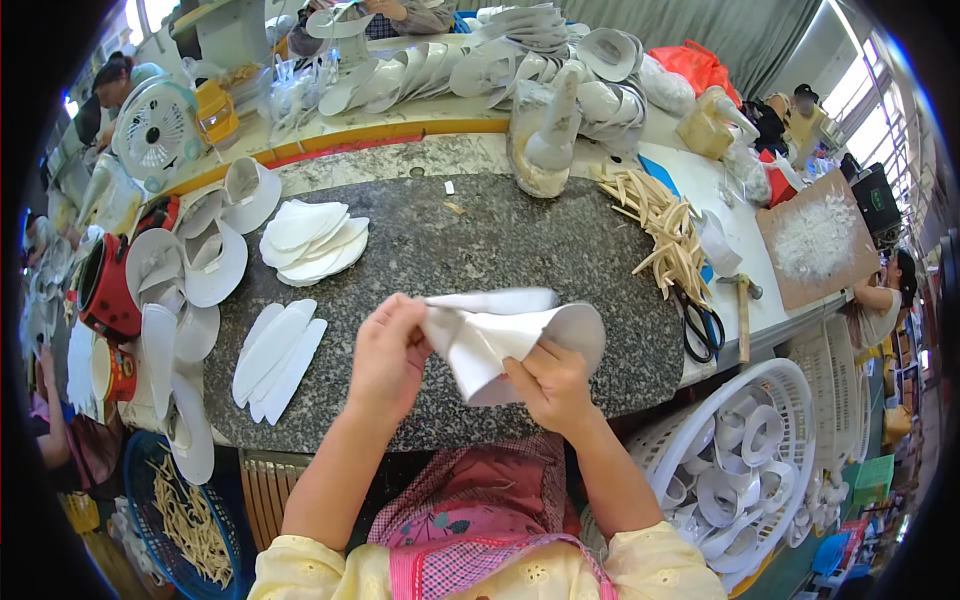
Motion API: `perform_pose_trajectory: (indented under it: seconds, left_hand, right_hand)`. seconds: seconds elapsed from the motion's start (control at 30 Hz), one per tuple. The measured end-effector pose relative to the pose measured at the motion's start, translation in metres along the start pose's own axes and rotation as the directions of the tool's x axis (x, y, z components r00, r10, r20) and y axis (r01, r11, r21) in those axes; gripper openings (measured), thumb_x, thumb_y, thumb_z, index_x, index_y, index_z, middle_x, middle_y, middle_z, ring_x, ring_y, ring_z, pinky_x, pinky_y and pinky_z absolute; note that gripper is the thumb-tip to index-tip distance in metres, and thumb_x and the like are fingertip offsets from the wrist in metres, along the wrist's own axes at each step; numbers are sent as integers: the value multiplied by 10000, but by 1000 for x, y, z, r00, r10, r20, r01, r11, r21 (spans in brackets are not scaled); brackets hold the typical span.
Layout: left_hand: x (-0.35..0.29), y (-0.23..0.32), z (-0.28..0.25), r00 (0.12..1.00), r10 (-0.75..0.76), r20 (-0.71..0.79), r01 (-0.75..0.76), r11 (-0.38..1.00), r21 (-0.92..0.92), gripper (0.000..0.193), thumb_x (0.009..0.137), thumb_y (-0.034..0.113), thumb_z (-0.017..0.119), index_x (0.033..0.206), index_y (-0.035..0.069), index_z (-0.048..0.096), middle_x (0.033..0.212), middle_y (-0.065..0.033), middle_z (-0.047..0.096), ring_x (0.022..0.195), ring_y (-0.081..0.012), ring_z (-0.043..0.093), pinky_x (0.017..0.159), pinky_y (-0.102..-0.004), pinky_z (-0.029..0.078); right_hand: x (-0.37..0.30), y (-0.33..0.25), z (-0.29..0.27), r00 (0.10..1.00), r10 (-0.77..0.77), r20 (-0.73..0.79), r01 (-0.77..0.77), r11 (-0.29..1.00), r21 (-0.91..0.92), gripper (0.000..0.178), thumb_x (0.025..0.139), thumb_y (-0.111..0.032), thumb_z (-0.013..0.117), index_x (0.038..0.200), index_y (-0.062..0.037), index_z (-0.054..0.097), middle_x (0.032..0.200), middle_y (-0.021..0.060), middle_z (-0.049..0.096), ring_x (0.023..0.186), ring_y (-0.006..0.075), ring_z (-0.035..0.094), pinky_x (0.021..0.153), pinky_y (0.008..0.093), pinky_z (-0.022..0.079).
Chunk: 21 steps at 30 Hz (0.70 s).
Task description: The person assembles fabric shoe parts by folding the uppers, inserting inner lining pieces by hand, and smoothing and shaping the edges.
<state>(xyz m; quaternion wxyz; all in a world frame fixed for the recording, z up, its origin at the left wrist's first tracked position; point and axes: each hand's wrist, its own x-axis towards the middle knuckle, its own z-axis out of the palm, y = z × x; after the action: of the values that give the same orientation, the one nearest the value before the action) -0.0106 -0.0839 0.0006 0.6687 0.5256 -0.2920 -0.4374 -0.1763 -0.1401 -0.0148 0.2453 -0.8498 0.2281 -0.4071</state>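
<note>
- I am watching both bare hands from afar as they are holding one curved white piece [480, 348] over the near half of a speckled stone slab [430, 250].
- The left hand [388, 345] is pinching the left end of that piece between thumb and fingers.
- The right hand [550, 385] is gripping the right part, its bent fingers pressing on the white surface; I am not making out every fingertip.
- The piece is flaring open toward the right hand, and its upper flap is looking blurred.
- On the slab's left, rounded white pieces [315, 240] are lying in a stack, and long white pieces [280, 360] are fanning out nearer the person.
- At the right edge, a heap of pale strips [658, 225] is sitting just above black-handled scissors [686, 325]; a hammer [744, 315] is lying farther right.
- Below the hammer, a white basket [806, 400] is holding curled white pieces [712, 490].
</note>
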Motion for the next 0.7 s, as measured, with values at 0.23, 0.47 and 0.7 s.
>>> perform_pose_trajectory:
  seconds: [0.23,0.47,0.7]
  left_hand:
    - [10,-10,-23,978,-27,209,108,916,-385,122,860,175,482,782,81,484,733,3,538,662,-66,522,602,-211,444]
    - [19,-28,-15,955,25,296,98,914,-393,211,838,271,532,814,74,461,725,22,521,670,-64,514,589,-205,422]
    - [7,-21,-31,838,-256,483,339,936,-91,442,705,228,687,1025,-14,502,942,-62,576,845,-125,559,748,-277,450]
  right_hand:
    - [-6,10,-3,1000,24,-4,-21,918,396,151,703,-20,570,827,62,599,642,121,584,501,178,559,458,277,406]
    - [-19,-3,31,938,334,98,-156,153,976,197,789,-80,553,939,43,590,896,82,607,802,164,567,694,274,434]
    - [-22,9,20,875,289,388,-391,-51,919,299,768,-106,549,1015,64,537,1003,120,574,926,181,546,811,321,421]
